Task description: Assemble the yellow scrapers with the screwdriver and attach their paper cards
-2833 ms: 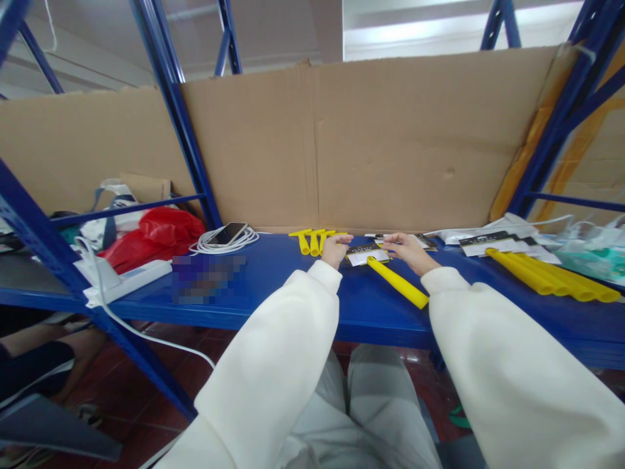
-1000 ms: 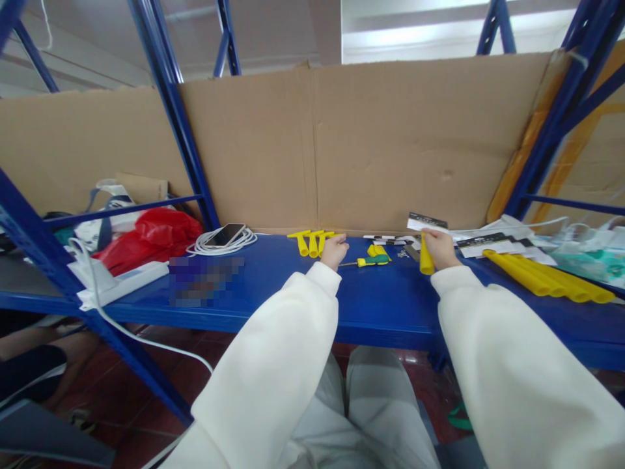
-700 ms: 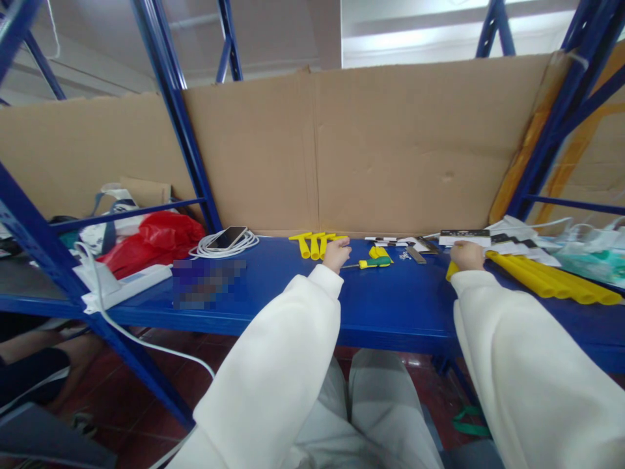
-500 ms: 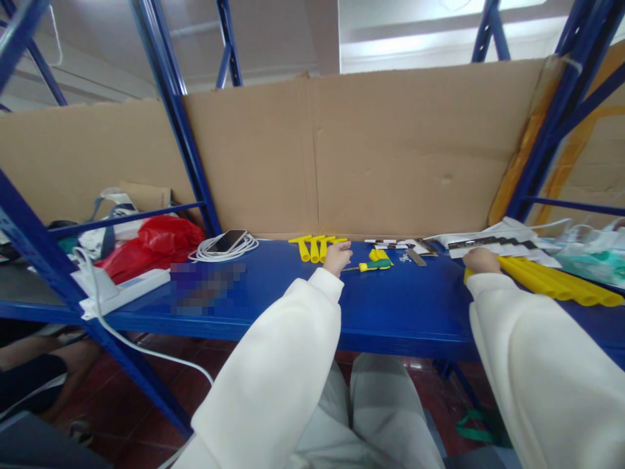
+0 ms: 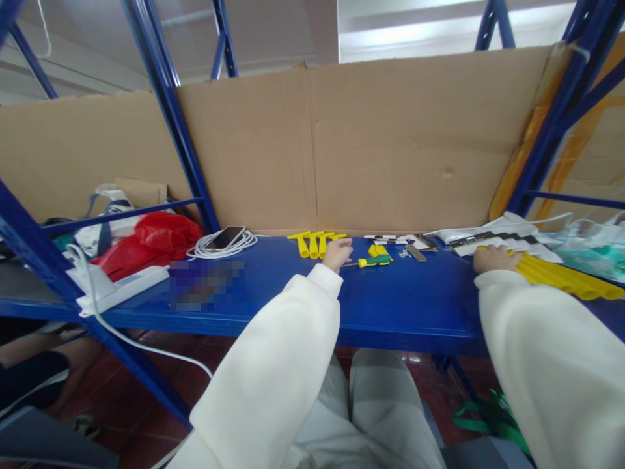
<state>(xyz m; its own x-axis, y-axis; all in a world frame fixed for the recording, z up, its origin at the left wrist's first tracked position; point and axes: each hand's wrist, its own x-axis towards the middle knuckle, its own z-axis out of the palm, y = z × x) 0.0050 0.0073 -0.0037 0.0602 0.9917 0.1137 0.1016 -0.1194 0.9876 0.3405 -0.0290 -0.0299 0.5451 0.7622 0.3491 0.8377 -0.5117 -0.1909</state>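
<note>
bright ceiling [image 5: 415,31] upper right | dim floor [image 5: 134,417] | edges stretched | pixelated patch [image 5: 205,284] left

It looks like a workshop: blue metal rack [image 5: 293,293], cardboard backing [image 5: 420,143], screwdriver [image 5: 375,260] and matching yellow handles [image 5: 569,277].

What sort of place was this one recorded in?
Probably a workshop or storeroom, with a shelf used as a workbench: a blue metal shelf backed by cardboard carries a screwdriver and a row of yellow tubes.
</note>
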